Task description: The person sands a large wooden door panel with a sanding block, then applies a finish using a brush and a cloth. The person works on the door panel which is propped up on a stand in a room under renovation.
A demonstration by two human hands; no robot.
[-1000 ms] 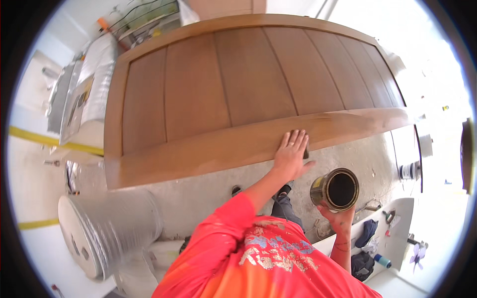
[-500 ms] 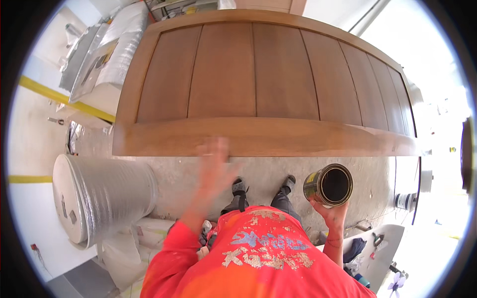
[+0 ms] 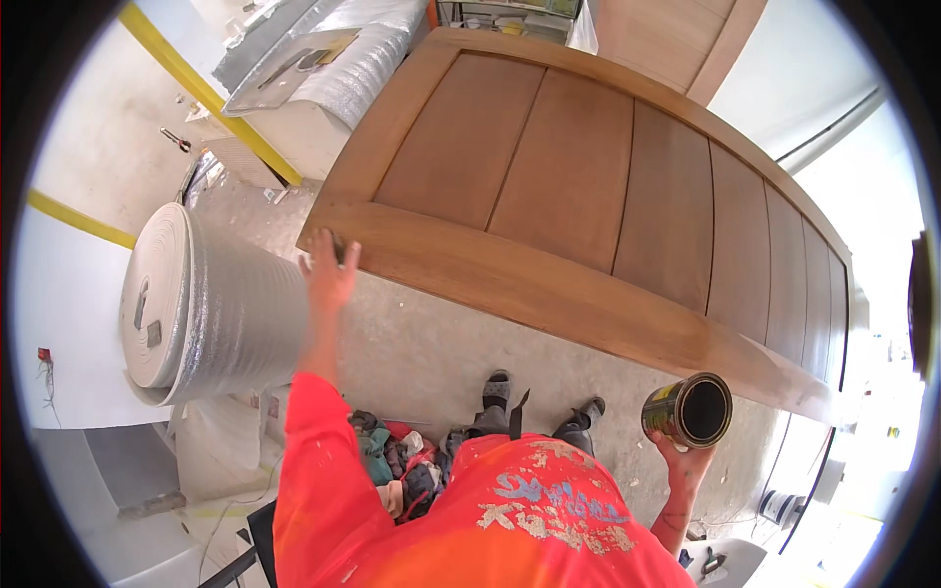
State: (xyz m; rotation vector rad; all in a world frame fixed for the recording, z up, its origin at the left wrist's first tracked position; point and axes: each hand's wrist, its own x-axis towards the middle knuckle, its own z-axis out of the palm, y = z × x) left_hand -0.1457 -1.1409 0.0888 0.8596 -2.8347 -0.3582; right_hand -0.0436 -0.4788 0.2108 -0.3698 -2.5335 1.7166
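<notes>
A large brown wooden door (image 3: pixel 578 176) with several vertical panels lies in front of me. My left hand (image 3: pixel 331 279) is at its near left corner, pressing a small dark pad or wad of cloth (image 3: pixel 338 247) to the edge; the fingers partly hide it. My right hand (image 3: pixel 686 459) grips an open round metal tin (image 3: pixel 663 410) from below, just off the door's near edge toward the right. The tin's inside looks dark, and its contents cannot be made out.
At the left a big roll of foil-faced foam (image 3: pixel 235 304) stands close to the door's corner. Another silvery wrapped stack (image 3: pixel 343 83) sits at the far left. A heap of rags (image 3: pixel 407 461) lies by my feet. A second wooden panel (image 3: pixel 657 39) is behind the door.
My left hand has swept left along the near rail to the door's corner. My view has turned left, so the door appears tilted. The tin stays in my right hand.
</notes>
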